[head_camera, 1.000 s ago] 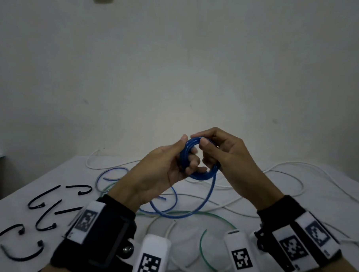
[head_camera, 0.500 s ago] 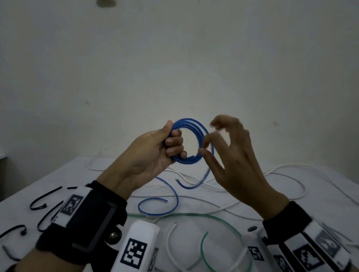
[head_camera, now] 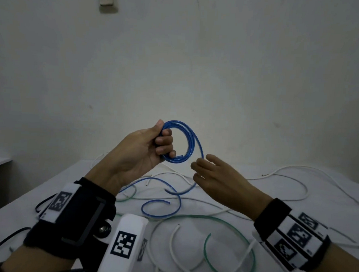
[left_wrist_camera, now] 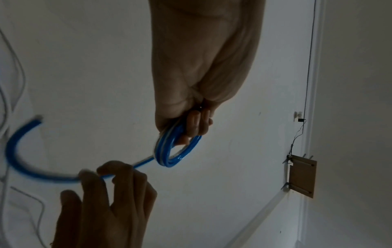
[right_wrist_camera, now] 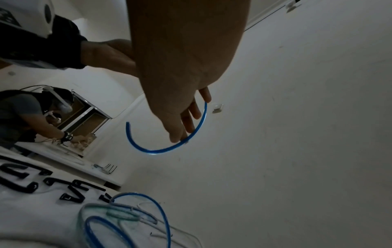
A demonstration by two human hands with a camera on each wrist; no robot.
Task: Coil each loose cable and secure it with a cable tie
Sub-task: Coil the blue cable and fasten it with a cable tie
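Note:
My left hand (head_camera: 153, 147) grips a small coil of blue cable (head_camera: 189, 142) held up above the table; its fingers curl through the loops, as the left wrist view shows for that hand (left_wrist_camera: 195, 125) and the coil (left_wrist_camera: 167, 151). The cable's free tail (head_camera: 189, 189) runs down from the coil through my right hand (head_camera: 200, 170), which pinches it loosely just below and right of the coil. In the right wrist view the tail (right_wrist_camera: 152, 150) curves out past the fingertips (right_wrist_camera: 182, 134). Black cable ties (right_wrist_camera: 19, 182) lie on the table's left side.
On the white table (head_camera: 325, 204) lie a second blue cable (head_camera: 150, 213), a green cable (head_camera: 232, 225) and several white cables (head_camera: 295, 195), tangled below my hands. Another person (right_wrist_camera: 25, 114) works at a table far off to the left.
My right hand has let go of the coil and dropped to the free tail below it. My left hand has lifted the coil higher. More of the tail has been drawn off the table.

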